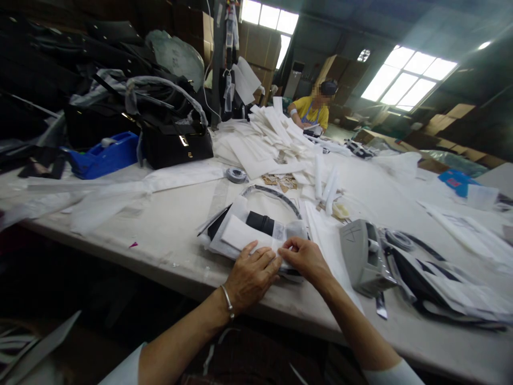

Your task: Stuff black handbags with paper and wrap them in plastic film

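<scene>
A black handbag (262,220) lies on the table in front of me, partly covered by white padding and clear film. Its handle (280,195), wrapped in film, arches toward the far side. Across the near part of the bag is a folded white padding sheet (244,235). My left hand (256,272) rests on that sheet with fingers stretched out. At the sheet's right end, my right hand (304,256) has its thumb and index finger pinched together; what lies between the fingertips is too small to make out.
A grey tape dispenser (360,256) stands to the right, beside another wrapped bag (444,289). White padding strips (260,144) are heaped behind. At left are a blue tape dispenser (106,155) and an upright black handbag (176,141). A person in yellow (310,109) works across the table.
</scene>
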A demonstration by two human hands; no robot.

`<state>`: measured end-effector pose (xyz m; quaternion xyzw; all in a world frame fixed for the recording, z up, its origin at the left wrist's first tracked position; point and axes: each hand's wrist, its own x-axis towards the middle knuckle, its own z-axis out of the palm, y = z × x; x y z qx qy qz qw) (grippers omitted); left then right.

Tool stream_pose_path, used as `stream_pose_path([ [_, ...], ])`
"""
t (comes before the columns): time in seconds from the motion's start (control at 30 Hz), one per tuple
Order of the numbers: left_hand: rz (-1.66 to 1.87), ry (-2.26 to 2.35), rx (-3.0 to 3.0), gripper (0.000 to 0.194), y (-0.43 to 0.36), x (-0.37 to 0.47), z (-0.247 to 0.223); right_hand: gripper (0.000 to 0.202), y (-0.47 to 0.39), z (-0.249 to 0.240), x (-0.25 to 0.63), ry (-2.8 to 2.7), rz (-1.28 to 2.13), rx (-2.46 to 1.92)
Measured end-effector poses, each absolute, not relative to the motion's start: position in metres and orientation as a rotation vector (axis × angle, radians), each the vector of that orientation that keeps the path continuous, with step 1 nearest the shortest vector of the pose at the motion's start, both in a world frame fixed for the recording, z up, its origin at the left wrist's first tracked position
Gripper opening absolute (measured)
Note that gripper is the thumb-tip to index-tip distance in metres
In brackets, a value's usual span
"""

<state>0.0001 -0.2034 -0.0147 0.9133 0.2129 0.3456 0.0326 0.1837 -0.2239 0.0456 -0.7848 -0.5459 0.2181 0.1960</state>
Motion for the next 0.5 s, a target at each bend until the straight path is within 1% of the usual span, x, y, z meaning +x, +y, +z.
stream_pose_path([
  [0.17,1.085,0.718,2.813,0.028,-0.205,0.003,-0.013,0.011,-0.218,0.043,0.185,-1.524,0.557,-2.175],
  [0.23,1.094,0.731,2.816,0.026,-0.205,0.004,-0.013,0.012,-0.216,0.043,0.189,-1.454,0.598,-2.121],
  [0.3,1.095,0.737,2.816,0.026,-0.206,0.004,-0.012,0.022,-0.219,0.047,0.197,-1.304,0.715,-1.984],
  [0.37,1.088,0.737,2.810,0.026,-0.206,0.004,-0.012,0.034,-0.229,0.053,0.215,-1.147,0.744,-1.844],
  [0.43,1.079,0.734,2.801,0.026,-0.205,0.004,-0.011,0.042,-0.247,0.061,0.242,-1.014,0.613,-1.798],
  [0.5,1.075,0.727,2.793,0.027,-0.205,0.004,-0.012,0.046,-0.272,0.067,0.279,-0.871,0.419,-1.810],
])
